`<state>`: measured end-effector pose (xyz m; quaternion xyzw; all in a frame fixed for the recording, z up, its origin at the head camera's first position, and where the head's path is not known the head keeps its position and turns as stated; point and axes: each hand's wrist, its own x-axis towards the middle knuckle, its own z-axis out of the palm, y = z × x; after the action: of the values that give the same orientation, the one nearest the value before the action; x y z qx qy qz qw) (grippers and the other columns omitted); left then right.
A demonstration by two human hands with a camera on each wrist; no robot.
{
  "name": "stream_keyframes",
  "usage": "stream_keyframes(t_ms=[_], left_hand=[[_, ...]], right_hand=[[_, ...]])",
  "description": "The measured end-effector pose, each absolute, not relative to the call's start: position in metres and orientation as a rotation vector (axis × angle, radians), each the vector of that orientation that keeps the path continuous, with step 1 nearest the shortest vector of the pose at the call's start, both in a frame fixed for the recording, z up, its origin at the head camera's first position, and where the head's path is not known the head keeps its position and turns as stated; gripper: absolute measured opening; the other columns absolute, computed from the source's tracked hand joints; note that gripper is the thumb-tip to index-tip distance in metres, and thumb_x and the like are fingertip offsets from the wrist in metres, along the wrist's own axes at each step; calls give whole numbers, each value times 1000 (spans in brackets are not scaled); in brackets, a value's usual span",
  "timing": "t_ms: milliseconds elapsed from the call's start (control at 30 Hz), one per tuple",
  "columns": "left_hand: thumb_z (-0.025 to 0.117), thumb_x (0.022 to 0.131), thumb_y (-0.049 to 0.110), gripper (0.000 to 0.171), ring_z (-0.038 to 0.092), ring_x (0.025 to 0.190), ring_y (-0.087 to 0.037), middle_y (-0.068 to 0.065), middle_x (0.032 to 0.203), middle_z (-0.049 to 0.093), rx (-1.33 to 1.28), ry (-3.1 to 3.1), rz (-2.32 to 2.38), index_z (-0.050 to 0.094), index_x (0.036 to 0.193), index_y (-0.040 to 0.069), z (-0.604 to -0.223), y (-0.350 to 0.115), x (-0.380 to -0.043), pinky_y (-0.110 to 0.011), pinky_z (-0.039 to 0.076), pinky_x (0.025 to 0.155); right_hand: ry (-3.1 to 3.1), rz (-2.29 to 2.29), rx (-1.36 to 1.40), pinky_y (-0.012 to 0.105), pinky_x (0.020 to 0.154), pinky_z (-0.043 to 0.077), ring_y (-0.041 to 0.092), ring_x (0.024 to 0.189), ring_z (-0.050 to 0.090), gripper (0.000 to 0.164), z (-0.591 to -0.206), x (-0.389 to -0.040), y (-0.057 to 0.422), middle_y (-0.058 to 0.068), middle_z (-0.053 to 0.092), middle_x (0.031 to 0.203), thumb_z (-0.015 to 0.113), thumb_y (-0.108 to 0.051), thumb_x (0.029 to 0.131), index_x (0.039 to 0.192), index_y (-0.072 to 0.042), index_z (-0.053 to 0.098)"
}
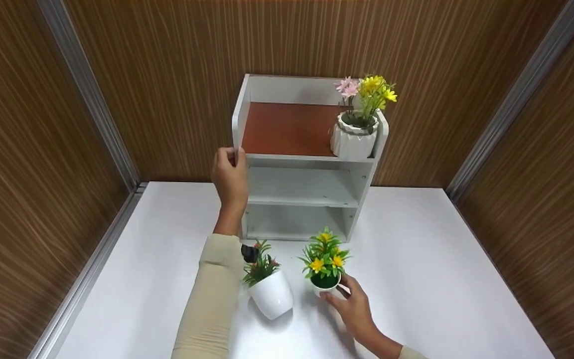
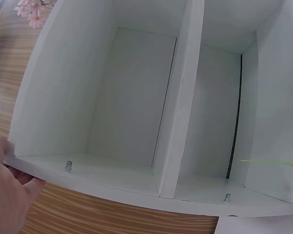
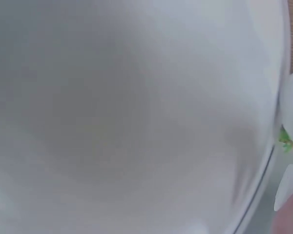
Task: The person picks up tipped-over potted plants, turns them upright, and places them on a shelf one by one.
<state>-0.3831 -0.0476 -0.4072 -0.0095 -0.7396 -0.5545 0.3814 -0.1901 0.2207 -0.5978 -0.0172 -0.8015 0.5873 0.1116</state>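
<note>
At the left side panel of a white shelf unit [image 1: 237, 127], my left hand [image 1: 230, 174] grips the panel's front edge. The left wrist view shows that hand [image 2: 12, 190] with fingers curled around the edge of the board. My right hand [image 1: 357, 304] holds a small white pot with a yellow-flowered plant [image 1: 324, 262], thumb and fingers on either side of it. Whether this pot touches the table, I cannot tell. Beside my left forearm, a white pot with a red-flowered plant [image 1: 272, 294] leans to the left. In the right wrist view only part of the right hand [image 3: 290, 214] shows.
On the shelf's brown top, at the right end, stands a ribbed white pot [image 1: 354, 139] with pink and yellow flowers. Two white compartments lie below. The white table [image 1: 416, 259] is bounded by wood-patterned walls [image 1: 167, 75] with grey metal corner strips.
</note>
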Motion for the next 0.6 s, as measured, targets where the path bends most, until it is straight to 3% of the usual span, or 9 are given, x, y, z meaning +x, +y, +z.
stream_keyframes(t_ms=[300, 600], left_hand=[[58, 103, 26, 23, 59, 88, -18, -9, 98, 62, -36, -1886, -1381, 60, 104, 3, -408, -48, -383, -30, 50, 75], [58, 104, 27, 24, 60, 89, -18, -9, 99, 63, -34, -1886, -1382, 60, 105, 4, -408, -48, -383, -30, 51, 76]], right_hand=[[-2342, 1608, -32, 38, 105, 49, 24, 122, 59, 67, -566, -191, 219, 7, 59, 127, 88, -19, 79, 137, -6, 56], [-2239, 1604, 14, 39, 106, 48, 20, 124, 56, 67, -527, -191, 209, 8, 58, 131, 85, -15, 82, 140, -6, 53]])
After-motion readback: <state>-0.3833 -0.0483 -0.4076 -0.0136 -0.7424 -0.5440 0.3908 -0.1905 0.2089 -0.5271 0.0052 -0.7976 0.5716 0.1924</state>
